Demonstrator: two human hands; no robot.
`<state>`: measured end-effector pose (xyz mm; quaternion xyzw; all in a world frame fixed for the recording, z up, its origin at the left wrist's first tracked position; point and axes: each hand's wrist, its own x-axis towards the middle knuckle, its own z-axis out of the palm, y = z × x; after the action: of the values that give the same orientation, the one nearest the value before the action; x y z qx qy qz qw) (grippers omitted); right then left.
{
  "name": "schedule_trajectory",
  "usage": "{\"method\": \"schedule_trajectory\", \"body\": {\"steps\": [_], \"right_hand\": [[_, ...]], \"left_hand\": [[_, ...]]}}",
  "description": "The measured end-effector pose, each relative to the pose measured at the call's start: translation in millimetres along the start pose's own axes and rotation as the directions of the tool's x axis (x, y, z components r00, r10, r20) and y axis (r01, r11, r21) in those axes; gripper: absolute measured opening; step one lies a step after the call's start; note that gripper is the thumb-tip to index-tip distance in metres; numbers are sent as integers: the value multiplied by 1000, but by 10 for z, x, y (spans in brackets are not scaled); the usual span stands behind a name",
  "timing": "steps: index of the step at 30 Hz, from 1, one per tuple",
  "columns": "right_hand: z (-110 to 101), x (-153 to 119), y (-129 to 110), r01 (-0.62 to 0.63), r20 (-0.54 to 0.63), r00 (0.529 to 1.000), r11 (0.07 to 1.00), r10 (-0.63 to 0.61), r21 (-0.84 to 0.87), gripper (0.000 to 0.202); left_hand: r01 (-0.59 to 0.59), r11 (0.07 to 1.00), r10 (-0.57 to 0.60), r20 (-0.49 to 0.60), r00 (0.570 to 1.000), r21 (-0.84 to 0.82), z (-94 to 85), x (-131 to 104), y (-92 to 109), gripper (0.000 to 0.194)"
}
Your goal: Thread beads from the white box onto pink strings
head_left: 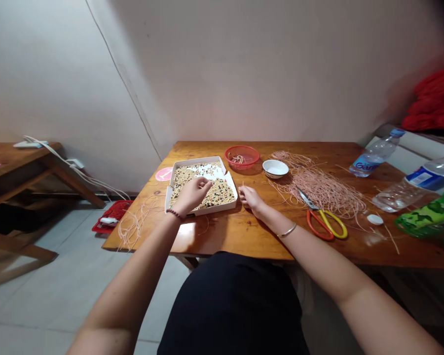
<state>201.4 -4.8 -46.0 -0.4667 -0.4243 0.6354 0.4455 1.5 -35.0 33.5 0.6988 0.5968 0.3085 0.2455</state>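
My left hand [197, 192] is over a shallow white box [227, 205] filled with small beads [219, 195], mostly tan with some black ones. Its thumb and fingertips are pinched together; whatever they may hold is too small to make out. Just past the box's right side, my right hand [250, 198] is closed above the wooden table. A thin pale cord [243, 184] sticks up from its fingertips. The rest of that cord is hidden or too fine to follow.
Behind sit a red plastic basket [243, 157] and a white bowl [276, 168]. Rightward lie a heap of pink cords [318, 185], scissors [326, 223] with red and yellow handles, and several bottles [377, 150]. Loose cords [131, 229] hang at the table's left edge.
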Motion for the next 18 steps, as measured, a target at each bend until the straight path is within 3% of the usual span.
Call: {"method": "schedule_trajectory", "body": {"steps": [4, 6, 10, 16, 18], "right_hand": [[6, 7, -12, -32, 17, 999, 999, 32, 10, 18], [16, 5, -6, -29, 14, 999, 999, 29, 16, 15], [41, -5, 28, 9, -18, 1000, 1000, -8, 13, 9], [47, 20, 59, 61, -38, 997, 992, -65, -107, 13], [43, 43, 74, 92, -38, 994, 986, -98, -137, 21]], "left_hand": [[-60, 958, -11, 248, 969, 279, 262, 516, -298, 50], [-121, 941, 14, 322, 947, 315, 347, 634, -362, 44], [-230, 903, 121, 298, 947, 363, 431, 653, -425, 33], [-390, 883, 282, 368, 886, 263, 485, 540, -401, 39], [-405, 882, 295, 389, 873, 241, 489, 534, -391, 31]]}}
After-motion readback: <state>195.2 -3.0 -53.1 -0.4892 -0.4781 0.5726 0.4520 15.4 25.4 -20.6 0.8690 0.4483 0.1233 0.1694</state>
